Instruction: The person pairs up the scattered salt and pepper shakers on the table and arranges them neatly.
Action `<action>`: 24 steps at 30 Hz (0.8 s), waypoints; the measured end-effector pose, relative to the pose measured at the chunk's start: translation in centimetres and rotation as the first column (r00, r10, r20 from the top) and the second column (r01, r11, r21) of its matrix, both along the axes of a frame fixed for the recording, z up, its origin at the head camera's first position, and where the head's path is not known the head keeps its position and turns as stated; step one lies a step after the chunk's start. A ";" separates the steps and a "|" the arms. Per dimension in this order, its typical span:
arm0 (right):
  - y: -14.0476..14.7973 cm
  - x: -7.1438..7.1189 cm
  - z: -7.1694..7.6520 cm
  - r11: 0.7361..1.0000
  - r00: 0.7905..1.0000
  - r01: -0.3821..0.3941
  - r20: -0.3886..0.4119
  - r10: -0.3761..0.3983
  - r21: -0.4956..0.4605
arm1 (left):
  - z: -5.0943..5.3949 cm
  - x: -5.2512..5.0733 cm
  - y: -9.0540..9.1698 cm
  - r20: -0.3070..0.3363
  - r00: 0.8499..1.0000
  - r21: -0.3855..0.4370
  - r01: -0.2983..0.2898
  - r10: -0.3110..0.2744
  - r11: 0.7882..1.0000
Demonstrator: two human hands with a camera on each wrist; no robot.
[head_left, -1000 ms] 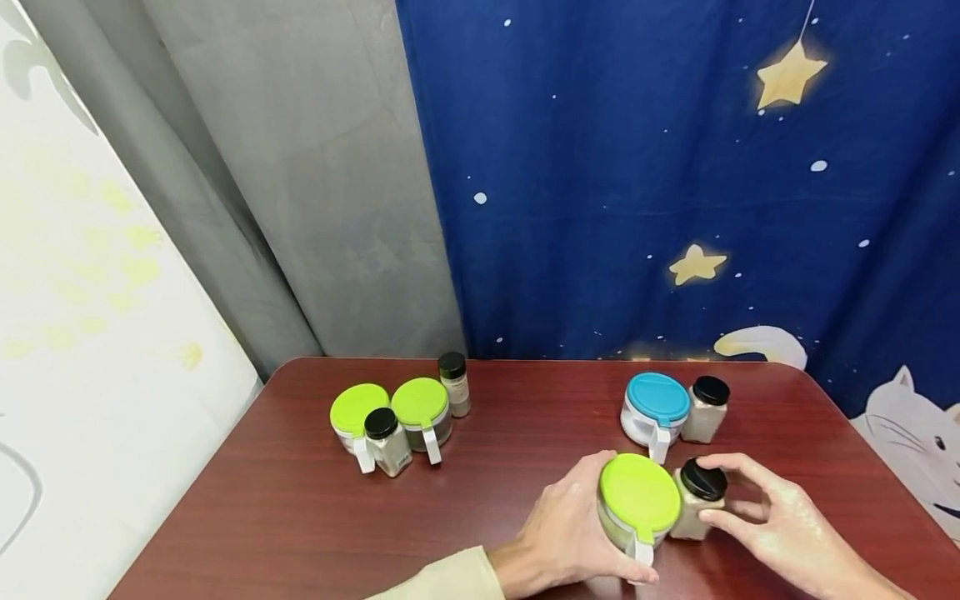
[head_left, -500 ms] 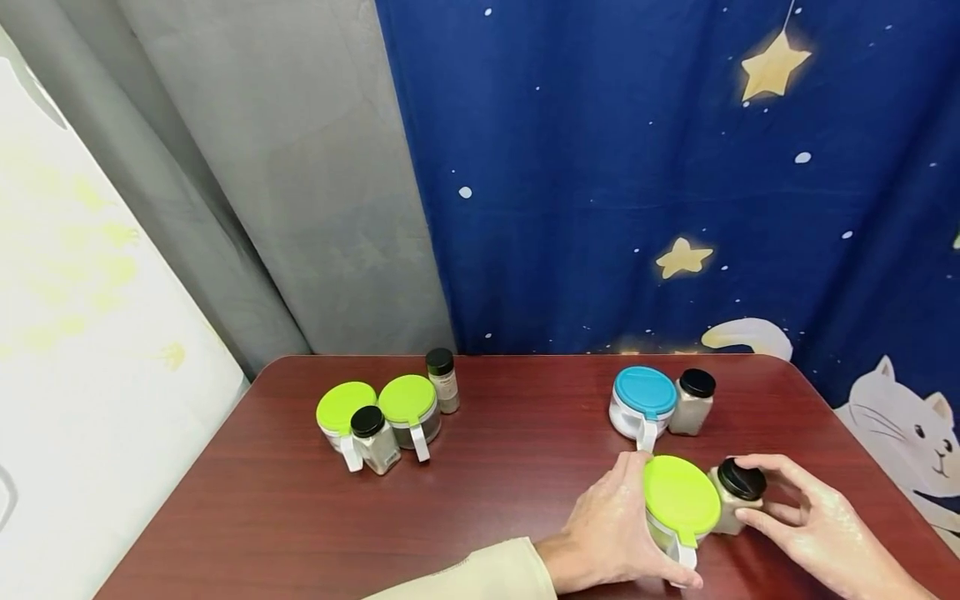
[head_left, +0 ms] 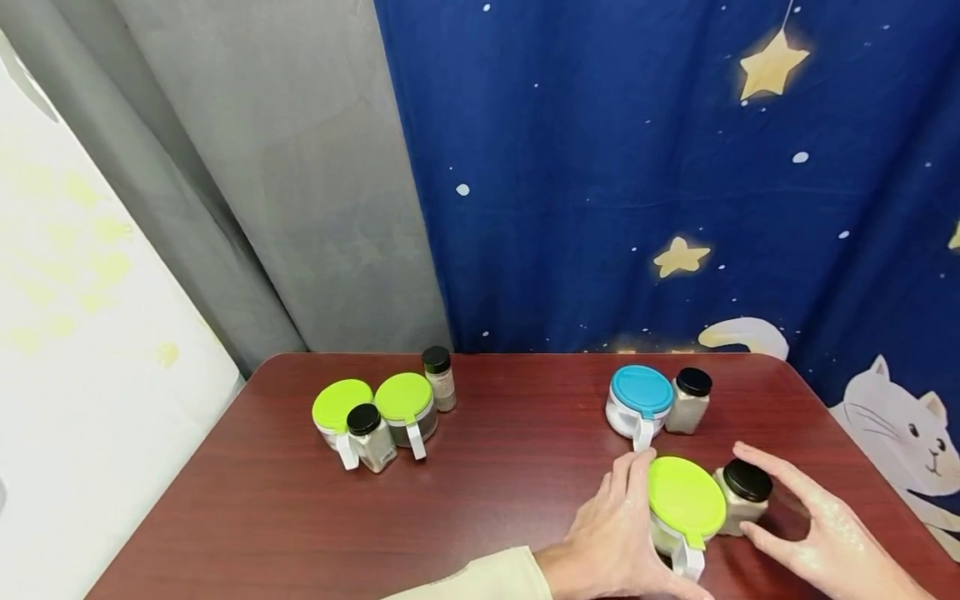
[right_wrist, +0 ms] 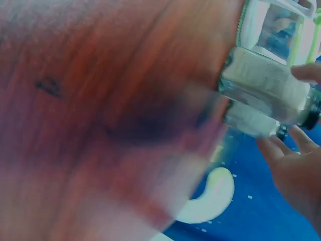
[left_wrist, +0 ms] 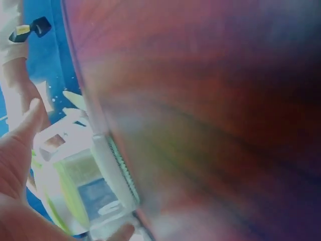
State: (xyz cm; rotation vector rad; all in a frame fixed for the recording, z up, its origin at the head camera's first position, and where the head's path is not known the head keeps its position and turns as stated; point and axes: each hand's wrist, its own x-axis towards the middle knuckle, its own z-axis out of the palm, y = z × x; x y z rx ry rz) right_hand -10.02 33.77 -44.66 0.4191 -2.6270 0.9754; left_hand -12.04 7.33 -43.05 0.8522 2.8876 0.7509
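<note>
At the front right of the table stands a seasoning jar with a green lid (head_left: 686, 500) and a white handle. My left hand (head_left: 611, 529) is spread beside it, thumb near the handle and fingers at its far left edge. Against the jar's right side is a square clear spice bottle (head_left: 742, 496) with a black cap and pale contents. My right hand (head_left: 832, 533) is spread around the bottle's right side, and its fingers stand off the cap. In the right wrist view the bottle (right_wrist: 263, 83) rests upright on the table, with fingers apart from it.
Behind stand a blue-lidded jar (head_left: 640, 400) and another black-capped bottle (head_left: 687, 402). At the left are two green-lidded jars (head_left: 341, 404) (head_left: 405, 398), a square bottle (head_left: 371, 440) and a slim black-capped bottle (head_left: 440, 381). Curtains hang behind the table (head_left: 510, 458).
The green-lidded jar and the square bottle have moved right together with both hands. My right hand has let go of the bottle, and my left hand has loosened from the jar.
</note>
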 end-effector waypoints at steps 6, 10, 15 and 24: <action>-2.3 0.7 3.0 0.998 0.976 -0.039 -0.213 0.050 0.057 | 2.2 0.3 -3.2 -0.011 0.997 0.134 0.081 -0.080 0.988; -5.6 1.4 5.3 0.993 0.949 -0.095 -0.294 0.110 0.067 | 3.5 0.7 -6.0 -0.074 0.995 0.175 0.081 -0.069 0.981; -9.3 2.4 6.0 0.973 0.924 -0.217 -0.306 0.230 0.076 | 3.7 1.6 -10.0 -0.122 0.991 0.194 0.086 -0.063 0.977; -15.6 2.5 6.2 0.985 0.943 -0.142 -0.289 0.165 0.099 | 2.6 3.0 -16.1 -0.065 0.993 0.257 -0.083 0.103 0.963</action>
